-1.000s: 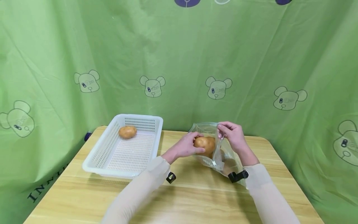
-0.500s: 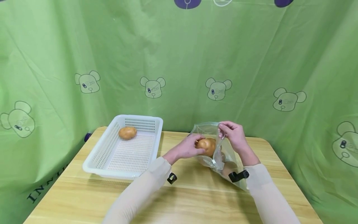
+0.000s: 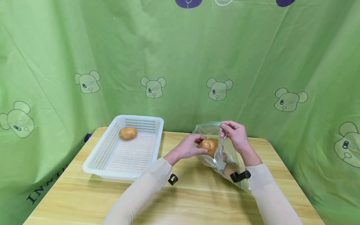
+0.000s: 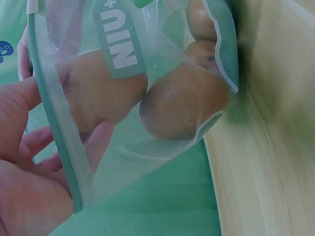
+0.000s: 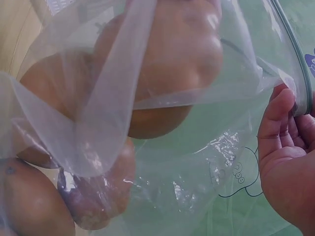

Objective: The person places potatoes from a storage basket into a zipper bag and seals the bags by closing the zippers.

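Note:
A clear zip-top bag (image 3: pixel 207 127) with a green zip edge leans near the table's back edge. My left hand (image 3: pixel 187 146) reaches into its mouth and grips a brown potato (image 3: pixel 209 146). In the left wrist view, the fingers show through the plastic around that potato (image 4: pixel 106 96). Beneath it lies another potato (image 4: pixel 179 105), and the right wrist view shows several in the bag (image 5: pixel 236 162). My right hand (image 3: pixel 237 135) pinches the far right part of the bag's rim between thumb and fingers.
To the left stands a white perforated basket (image 3: pixel 122 172) with one potato (image 3: pixel 127 133) in its back left corner. The wooden table (image 3: pixel 194 203) extends in front of both hands. Green cloth (image 3: pixel 182 56) hangs close behind the table.
The gripped potato has shifted slightly right, into the bag, and my left hand stays around it. My right hand keeps its pinch on the rim, almost still. The basket is unchanged.

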